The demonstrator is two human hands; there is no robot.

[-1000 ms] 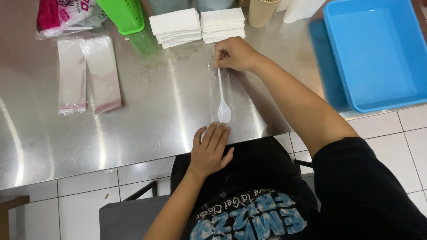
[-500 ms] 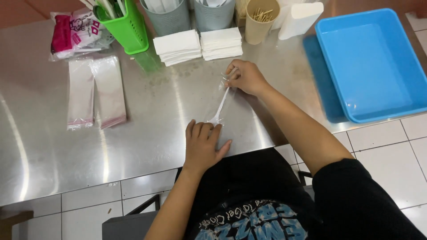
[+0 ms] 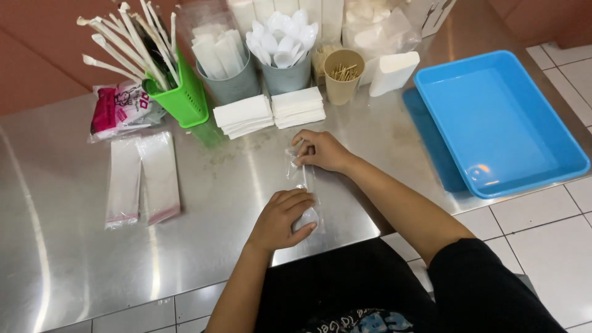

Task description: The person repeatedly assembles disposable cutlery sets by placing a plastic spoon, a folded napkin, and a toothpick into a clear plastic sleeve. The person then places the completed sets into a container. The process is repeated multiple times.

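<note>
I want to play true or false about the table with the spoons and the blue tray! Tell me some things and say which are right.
1. The blue tray is full of spoons. False: nothing lies in it.
2. The right hand pinches the top end of a clear plastic sleeve with a white spoon inside. True.
3. The left hand rests on the lower end of that sleeve, by the spoon's bowl. True.
4. The green basket holds toothpicks. False: it holds long paper-wrapped sticks; the toothpicks stand in the tan cup.
5. Two stacks of white napkins lie in front of the grey cups. True.
</note>
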